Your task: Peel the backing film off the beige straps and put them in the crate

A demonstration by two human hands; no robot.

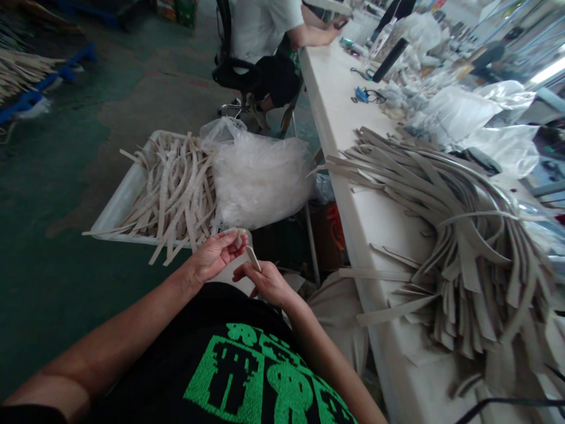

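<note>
Close in front of my body, my left hand (pixel 219 252) pinches one end of a pale beige strip (pixel 253 258). My right hand (pixel 265 281) has its fingers closed around another part of that strip, just to the right and slightly lower. The strip bends between the two hands, and part of it is hidden by my fingers. Beyond my left hand stands a white plastic bin (pixel 121 197) heaped with similar beige strips (pixel 176 188), some hanging over its edge. A clear plastic bag (pixel 265 176) with whitish contents sits beside those strips.
A long white table (pixel 324 112) runs along my right, bearing a big tied bundle of strips (pixel 468 235). Farther along lie scissors (pixel 364 73) and plastic bags (pixel 459 112). A seated person (pixel 265 35) works at the table's far end. Blue pallets (pixel 66 73) lie at left.
</note>
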